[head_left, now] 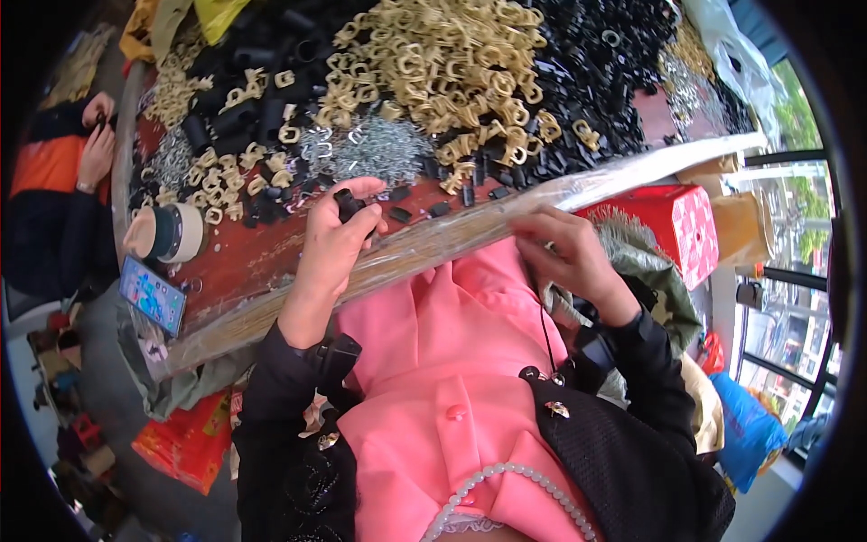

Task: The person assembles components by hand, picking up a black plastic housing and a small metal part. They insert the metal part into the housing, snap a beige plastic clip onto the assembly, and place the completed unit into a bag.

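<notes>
A black part is pinched in the left hand, left of centre; probably light, stiff and slick, it is best gripped by its sides. Right of centre, the right hand is loosely curled near the table edge, any hold impossible to tell.

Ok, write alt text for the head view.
A person's left hand holds a small black part above a red tabletop, the right hand apart near its front edge. Heaped on the table are beige ring-like pieces, black pieces and small silvery bits. A phone sits at left; a co-worker's hands show beyond.
</notes>
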Available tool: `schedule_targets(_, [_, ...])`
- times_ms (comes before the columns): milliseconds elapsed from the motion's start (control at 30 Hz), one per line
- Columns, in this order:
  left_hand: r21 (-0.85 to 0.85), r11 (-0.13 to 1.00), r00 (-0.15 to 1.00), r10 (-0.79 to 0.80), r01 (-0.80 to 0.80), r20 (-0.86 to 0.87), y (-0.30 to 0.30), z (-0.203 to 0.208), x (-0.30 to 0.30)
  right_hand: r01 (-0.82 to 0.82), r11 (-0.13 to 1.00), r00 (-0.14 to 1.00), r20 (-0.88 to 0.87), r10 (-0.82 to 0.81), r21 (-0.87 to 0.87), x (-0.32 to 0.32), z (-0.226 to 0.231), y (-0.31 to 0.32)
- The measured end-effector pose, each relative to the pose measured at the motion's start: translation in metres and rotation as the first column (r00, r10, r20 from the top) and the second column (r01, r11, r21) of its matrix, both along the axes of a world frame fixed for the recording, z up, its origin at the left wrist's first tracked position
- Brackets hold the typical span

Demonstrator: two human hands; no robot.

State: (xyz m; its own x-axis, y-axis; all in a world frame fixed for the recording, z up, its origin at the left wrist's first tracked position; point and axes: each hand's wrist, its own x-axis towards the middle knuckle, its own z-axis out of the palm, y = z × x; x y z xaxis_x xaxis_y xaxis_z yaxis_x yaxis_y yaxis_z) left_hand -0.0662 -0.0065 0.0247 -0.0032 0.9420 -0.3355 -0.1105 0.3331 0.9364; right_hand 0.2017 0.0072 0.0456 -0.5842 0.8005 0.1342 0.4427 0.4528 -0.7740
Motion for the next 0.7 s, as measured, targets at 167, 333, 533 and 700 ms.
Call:
schedule_targets(167, [0.002,0.997,0.995,0.077,-0.077,0.065,-0.01,-0.004,-0.01,-0.238,0.919,0.967,0.163,0.195,0.314,-0.056,-0.015,0.04])
schedule_targets(333, [-0.023,0.994,0.988,0.11,-0.109,0.104,-0.013,-0.008,-0.019,-0.22,0.798,0.933,0.36,0.005,0.56,-0.094,-0.037,0.065])
schedule_targets(533, [-0.013,0.989,0.974,0.147,-0.147,0.171,-0.015,-0.015,-0.016,-0.222,0.726,0.896,0.429,-0.111,0.651,-0.116,-0.039,0.072])
schedule_targets(700, [0.211,0.975,0.996,0.059,-0.073,0.072,-0.015,-0.031,-0.008,-0.263,0.757,0.848,0.518,-0.114,0.598,-0.112,-0.049,0.066])
